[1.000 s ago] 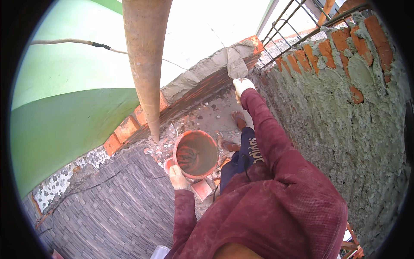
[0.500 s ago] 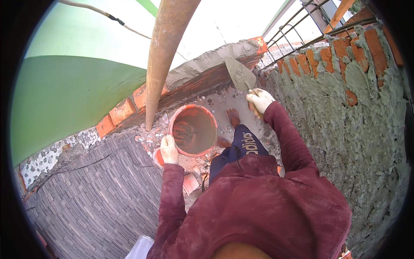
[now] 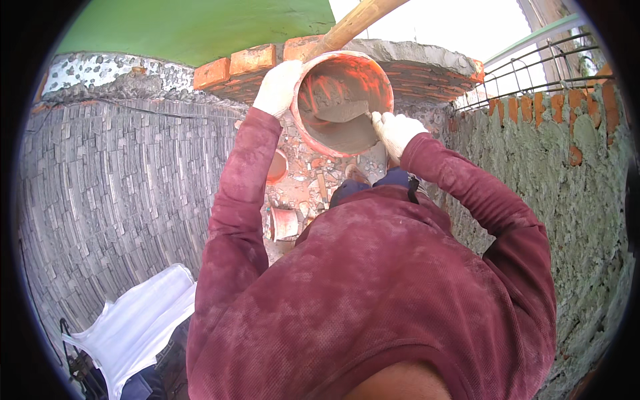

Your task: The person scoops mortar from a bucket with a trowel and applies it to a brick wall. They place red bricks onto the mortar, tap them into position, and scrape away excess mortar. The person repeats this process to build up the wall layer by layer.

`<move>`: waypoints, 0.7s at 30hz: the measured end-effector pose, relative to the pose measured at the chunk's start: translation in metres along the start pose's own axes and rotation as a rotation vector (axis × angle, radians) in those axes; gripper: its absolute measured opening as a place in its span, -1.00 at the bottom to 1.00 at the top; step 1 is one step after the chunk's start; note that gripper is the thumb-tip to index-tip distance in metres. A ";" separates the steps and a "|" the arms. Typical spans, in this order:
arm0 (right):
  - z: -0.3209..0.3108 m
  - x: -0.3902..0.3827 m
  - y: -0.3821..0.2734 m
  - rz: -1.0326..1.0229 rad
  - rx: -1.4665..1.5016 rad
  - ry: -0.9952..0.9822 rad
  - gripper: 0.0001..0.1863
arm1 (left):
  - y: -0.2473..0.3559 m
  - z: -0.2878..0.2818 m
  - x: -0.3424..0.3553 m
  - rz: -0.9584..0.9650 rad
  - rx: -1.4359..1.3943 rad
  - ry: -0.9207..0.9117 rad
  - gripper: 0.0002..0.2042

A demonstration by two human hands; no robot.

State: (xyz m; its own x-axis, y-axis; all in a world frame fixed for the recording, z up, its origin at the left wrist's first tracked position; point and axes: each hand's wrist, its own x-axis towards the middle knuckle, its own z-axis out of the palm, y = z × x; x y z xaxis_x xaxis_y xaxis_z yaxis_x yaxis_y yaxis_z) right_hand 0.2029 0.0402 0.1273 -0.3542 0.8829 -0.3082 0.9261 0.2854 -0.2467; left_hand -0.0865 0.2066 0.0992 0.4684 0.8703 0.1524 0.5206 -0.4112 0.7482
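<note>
Your orange bucket (image 3: 343, 100) holds grey mortar (image 3: 343, 130); your gloves (image 3: 279, 87) are white, sleeves (image 3: 240, 200) dusty maroon. Far bricks (image 3: 233, 65) are orange, the right wall (image 3: 567, 187) grey-green.

A row of orange bricks (image 3: 235, 64) caps a rough wall top, with a green painted surface (image 3: 200, 23) rising behind it. A wooden pole (image 3: 353, 23) slants across the upper edge. To the left, a wall of thin grey stacked stone (image 3: 113, 193) curves away; to the right, a wall coated in greenish-grey render (image 3: 580, 200) shows brick patches near its top, beside a metal railing (image 3: 527, 73). White sheeting (image 3: 140, 327) lies at the lower left. Broken orange fragments (image 3: 287, 223) litter the rubble-strewn ground.
</note>
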 end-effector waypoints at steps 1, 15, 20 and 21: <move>-0.011 -0.004 -0.005 -0.009 -0.017 -0.074 -0.57 | 0.004 -0.015 -0.002 0.041 0.002 0.042 -0.73; -0.090 0.026 -0.064 -0.092 -0.206 -0.031 -0.46 | 0.023 -0.100 -0.058 -0.128 -0.411 0.354 -0.72; -0.074 0.040 -0.078 -0.219 -0.273 0.106 -0.64 | 0.045 -0.103 -0.077 -0.156 -0.433 0.413 -0.67; -0.069 0.046 -0.075 -0.197 -0.243 -0.052 -0.65 | 0.040 -0.109 -0.083 -0.127 -0.301 0.401 -0.66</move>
State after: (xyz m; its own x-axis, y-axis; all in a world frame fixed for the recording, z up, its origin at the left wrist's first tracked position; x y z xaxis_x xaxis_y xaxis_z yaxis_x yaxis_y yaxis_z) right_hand 0.1263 0.0849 0.1947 -0.5304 0.7830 -0.3248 0.8406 0.5355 -0.0817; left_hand -0.1829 0.1472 0.1872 0.0731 0.9681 0.2397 0.2999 -0.2505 0.9205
